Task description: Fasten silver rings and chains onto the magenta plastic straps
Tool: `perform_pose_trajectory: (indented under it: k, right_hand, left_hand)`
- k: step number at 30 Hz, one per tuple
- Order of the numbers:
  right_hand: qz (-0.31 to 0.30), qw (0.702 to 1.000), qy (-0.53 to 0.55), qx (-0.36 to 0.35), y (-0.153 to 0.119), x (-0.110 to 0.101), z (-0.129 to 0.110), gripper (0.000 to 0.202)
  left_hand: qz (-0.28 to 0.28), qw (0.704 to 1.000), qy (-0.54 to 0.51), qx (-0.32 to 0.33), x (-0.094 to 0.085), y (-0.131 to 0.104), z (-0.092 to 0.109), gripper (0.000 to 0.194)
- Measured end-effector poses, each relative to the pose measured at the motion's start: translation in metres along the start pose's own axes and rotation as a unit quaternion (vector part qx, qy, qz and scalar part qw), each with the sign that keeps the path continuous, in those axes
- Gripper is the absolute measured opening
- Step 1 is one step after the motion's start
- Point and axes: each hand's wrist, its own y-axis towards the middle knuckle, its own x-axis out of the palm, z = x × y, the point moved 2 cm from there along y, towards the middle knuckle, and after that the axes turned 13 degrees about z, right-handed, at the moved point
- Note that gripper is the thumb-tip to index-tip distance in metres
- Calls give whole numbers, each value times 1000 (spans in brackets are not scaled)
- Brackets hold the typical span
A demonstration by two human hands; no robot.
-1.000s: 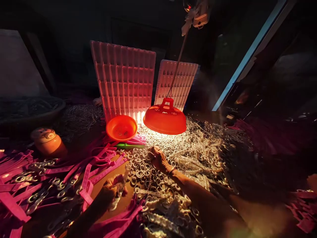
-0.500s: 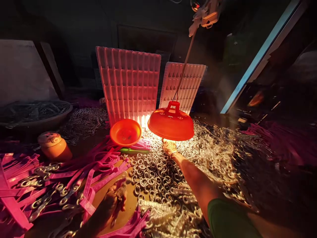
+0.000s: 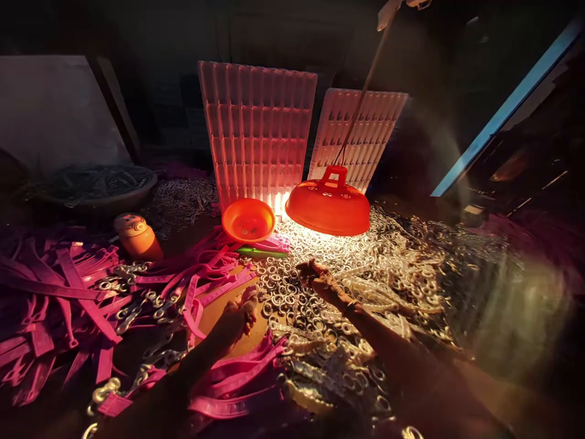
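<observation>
My right hand (image 3: 323, 282) hovers over a pile of metal snap hooks and rings (image 3: 292, 296), just in front of the red lamp shade (image 3: 326, 207). Its fingers are curled together; anything between them is lost in shadow. Left of the pile, my left hand (image 3: 242, 312) is above a bare patch of tan tabletop (image 3: 217, 314), fingers bent inward, and I cannot make out what they hold. Pink straps (image 3: 242, 372) lie below this hand, and more pink straps with metal hooks (image 3: 68, 292) spread across the left side.
An orange bowl (image 3: 249, 221) and a green tool (image 3: 261, 252) sit behind the straps. Two ribbed plastic trays (image 3: 260, 131) stand upright at the back. An orange jar (image 3: 139, 238) and a wide basin of metal parts (image 3: 105, 198) are at left. The lamp hangs low.
My right hand has drawn back from under the lamp, nearer to me and closer to the left hand. The left hand has shifted slightly forward. The camera view has turned a little.
</observation>
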Motion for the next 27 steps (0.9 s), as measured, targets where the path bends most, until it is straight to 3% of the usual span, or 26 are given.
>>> perform_pose_trajectory:
  k: [3,6,12,16,22,27]
  right_hand:
    - [-45,985,127,104,-24,19,1,20]
    - [-80,965,186,166,-39,36,0,34]
    - [-149,924,279,213,-55,64,-13,28]
    - [-203,900,312,228,-61,78,-22,26]
    - [-201,904,296,233,-65,90,-18,27]
    - [-169,936,236,200,-67,93,-6,27]
  left_hand:
    - [-24,1000,-16,9,0,-2,-2,32]
    - [-54,997,-33,42,4,-5,2,32]
    - [-65,994,-4,91,10,-6,2,42]
    - [-79,992,5,93,15,-6,1,35]
    - [-54,993,-20,104,19,-12,6,31]
    - [-14,995,-1,98,14,-10,2,30]
